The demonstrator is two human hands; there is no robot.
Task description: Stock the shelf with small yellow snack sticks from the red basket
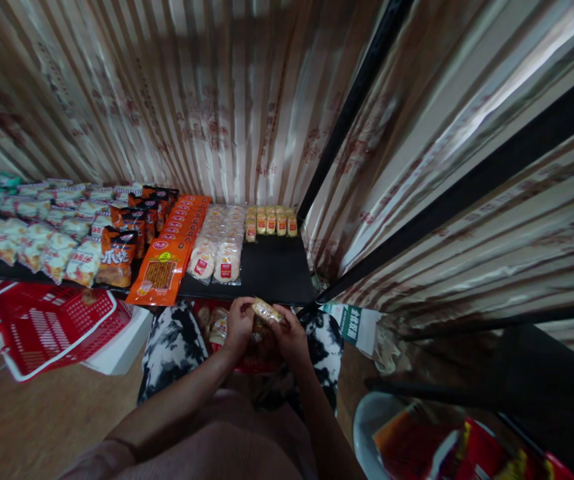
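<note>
Gold-wrapped snack packet (265, 309) sits between your hands, left hand (239, 325) and right hand (291, 337) pinching its ends; long axis hand to hand, dipping rightward. Similar packets (271, 222) stand directly beyond both, on black shelf (277, 267).

Pale sheeting (237, 100) hangs in upright folds beyond the back edge of a black shelf (277, 267), printed with reddish-brown motifs and columns of lettering. More pleated sheeting (407, 200) stretches along the right end. A black post (349, 110) rises from the back right corner; a black bar (467, 177) runs from the front right corner. Brown floor (67, 427) shows below the front edge. The light is dim, with a bright streak (531, 73) at upper right.
</note>
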